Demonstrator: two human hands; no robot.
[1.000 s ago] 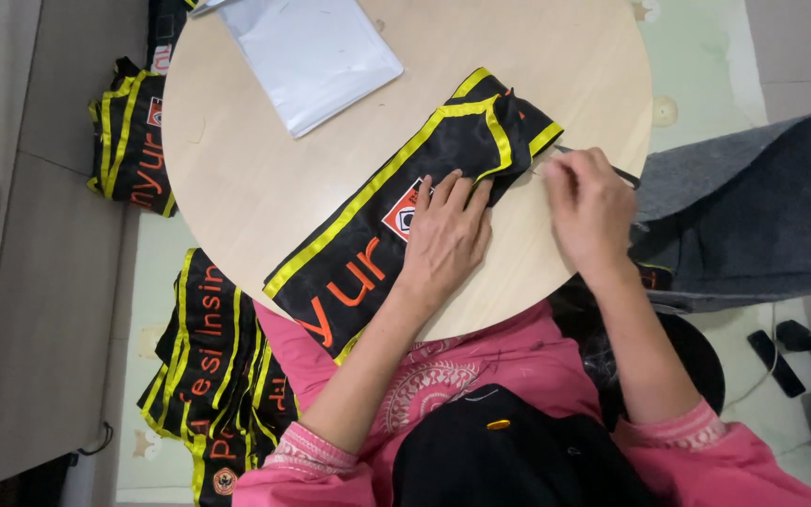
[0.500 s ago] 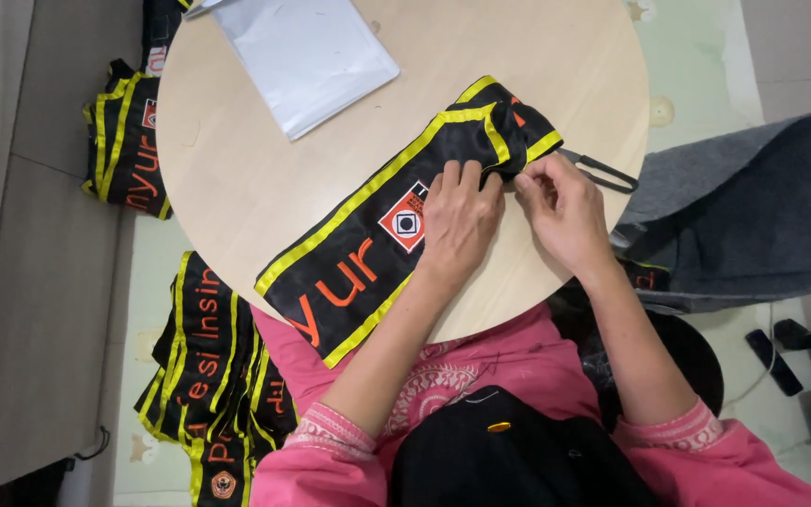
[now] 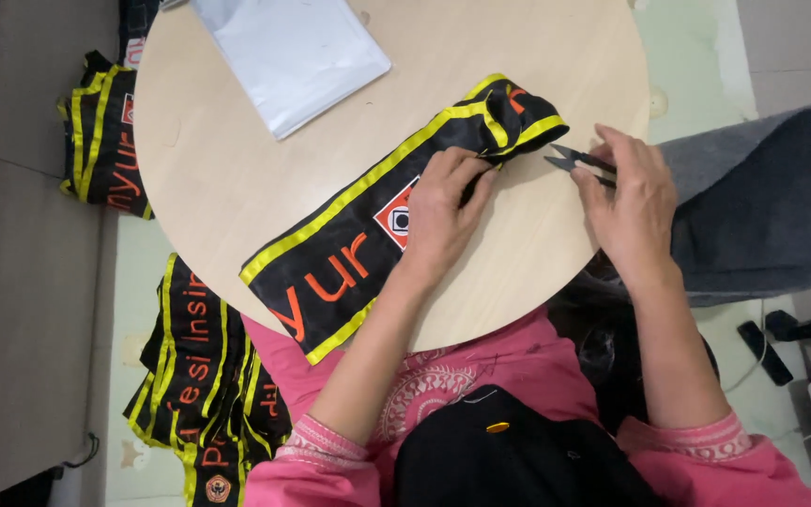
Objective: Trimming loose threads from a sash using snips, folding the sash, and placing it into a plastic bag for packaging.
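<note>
A black sash (image 3: 349,249) with yellow borders and orange lettering lies diagonally across the round wooden table (image 3: 227,178). Its far end is folded over. My left hand (image 3: 443,211) presses flat on the sash near that folded end, fingers on the yellow edge. My right hand (image 3: 626,202) sits at the table's right edge and holds small black thread snips (image 3: 574,161), whose blades point left toward the folded end, a short way from the fabric.
A grey plastic mailer bag (image 3: 288,56) lies at the table's far side. More black-and-yellow sashes are piled on the floor at the left (image 3: 105,141) and lower left (image 3: 204,394). A grey padded chair (image 3: 762,207) stands to the right.
My right hand has drawn back to the right from the sash's folded end, and the snips now show in it. The left hand stays pressed on the sash.
</note>
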